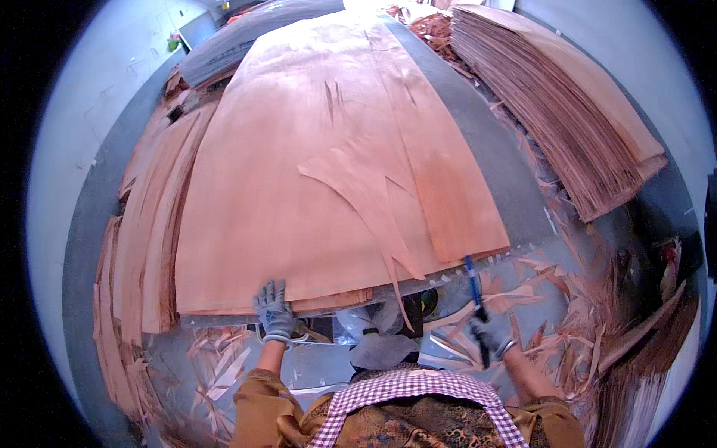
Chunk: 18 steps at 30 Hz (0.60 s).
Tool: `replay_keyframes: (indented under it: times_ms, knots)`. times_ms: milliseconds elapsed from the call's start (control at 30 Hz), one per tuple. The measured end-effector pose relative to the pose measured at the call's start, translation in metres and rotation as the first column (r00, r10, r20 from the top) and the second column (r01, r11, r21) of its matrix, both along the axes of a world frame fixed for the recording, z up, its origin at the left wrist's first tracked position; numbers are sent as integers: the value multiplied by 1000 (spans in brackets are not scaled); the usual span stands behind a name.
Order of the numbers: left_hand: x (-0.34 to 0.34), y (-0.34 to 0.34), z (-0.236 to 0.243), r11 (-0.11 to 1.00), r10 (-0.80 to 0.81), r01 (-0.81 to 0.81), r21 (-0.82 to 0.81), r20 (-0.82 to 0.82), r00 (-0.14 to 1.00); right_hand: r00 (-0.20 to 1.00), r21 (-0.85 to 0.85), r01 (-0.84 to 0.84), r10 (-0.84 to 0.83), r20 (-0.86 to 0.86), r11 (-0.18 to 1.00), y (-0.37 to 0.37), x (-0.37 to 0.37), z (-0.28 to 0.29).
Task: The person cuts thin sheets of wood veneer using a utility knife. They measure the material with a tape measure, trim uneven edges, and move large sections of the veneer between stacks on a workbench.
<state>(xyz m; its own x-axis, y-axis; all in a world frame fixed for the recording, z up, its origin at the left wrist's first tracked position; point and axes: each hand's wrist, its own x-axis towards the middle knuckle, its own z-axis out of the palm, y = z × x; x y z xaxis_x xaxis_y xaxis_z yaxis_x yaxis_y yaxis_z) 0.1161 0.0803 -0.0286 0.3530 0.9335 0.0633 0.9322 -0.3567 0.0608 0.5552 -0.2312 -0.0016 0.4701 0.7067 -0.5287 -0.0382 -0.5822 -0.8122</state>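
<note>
A large pale reddish wood veneer sheet (299,209) lies over the work table, with a torn strip (358,194) on it that hangs past the front edge. My left hand (274,312), in a grey glove, rests with fingers stretched out on the sheet's front edge at the left. My right hand (489,334), also gloved, grips a long blue tool with a black handle (472,276), whose upper end reaches the sheet's front edge at the right.
Veneer stacks flank the table, narrower ones (149,246) left and a thick one (545,104) right. A grey strip of tabletop (497,172) shows beside the sheet. Veneer scraps (560,306) litter the floor. Pale walls (75,127) rise at both sides.
</note>
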Motion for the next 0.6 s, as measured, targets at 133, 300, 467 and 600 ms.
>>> replay_keyframes:
  times_ms: [133, 300, 467, 600]
  knots:
    - [-5, 0, 3, 1000, -4, 3, -11, -34, 999, 983, 41, 132, -126, -132, 990, 5, -20, 119]
    - [-3, 4, 8, 999, -37, 37, 11, -62, 997, 801, -127, 143, -40, 597, 982, -58, 113, 126]
    - [-5, 4, 5, 998, -55, 58, 35, -64, 996, 408, -137, 102, 84, 909, 985, -89, 143, 53]
    - [6, 2, 13, 998, -35, 30, -49, -112, 993, 572, -242, 158, 111, 813, 957, -89, 129, 47]
